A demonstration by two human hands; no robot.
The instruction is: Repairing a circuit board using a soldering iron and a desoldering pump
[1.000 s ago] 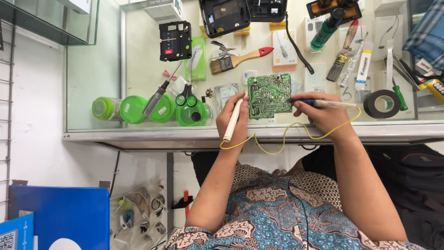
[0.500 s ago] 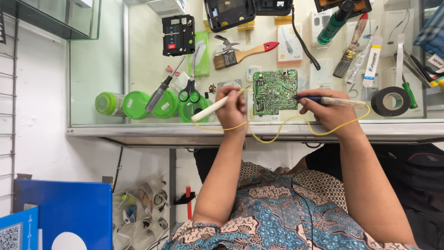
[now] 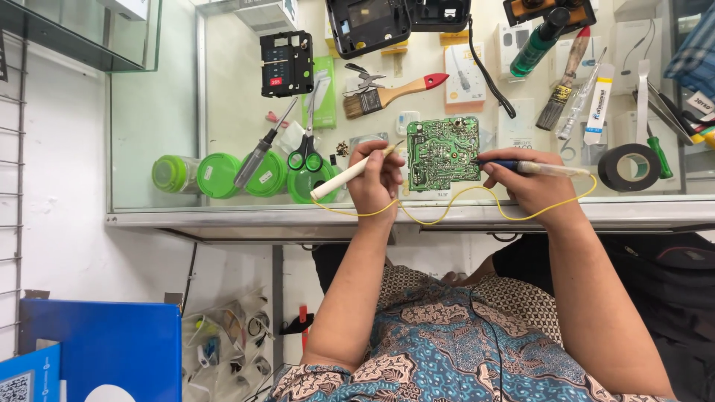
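The green rectangular printed circuit board [image 3: 444, 152] lies flat on the glass-topped counter [image 3: 164, 126], solder side up, and serves as the landmark here. Just left of the board, the left hand [image 3: 375, 181] has its grip clenched around a cream-coloured cylindrical plastic tool handle [image 3: 344, 176], whose thin dark tip points toward the board's left edge while the handle slants away down to the left. Just right of the board, the right hand [image 3: 530, 182] has its grip pinched on a slim pen-shaped probe with a blue front and pale translucent body [image 3: 532, 167]; the probe lies almost level and its tip touches the board's right edge. A thin yellow wire [image 3: 454, 205] sags in loops below the board, running from the left hand across to the rear of the probe.

Above the board to the left lies a wooden paintbrush with a red-tipped handle [image 3: 393, 93]. Left of the board rest small scissors with green handles [image 3: 306, 152], a screwdriver with a grey handle [image 3: 261, 155] and a row of round green plastic lids [image 3: 217, 175]. Well right of the board sits a black roll of insulating tape [image 3: 629, 167]
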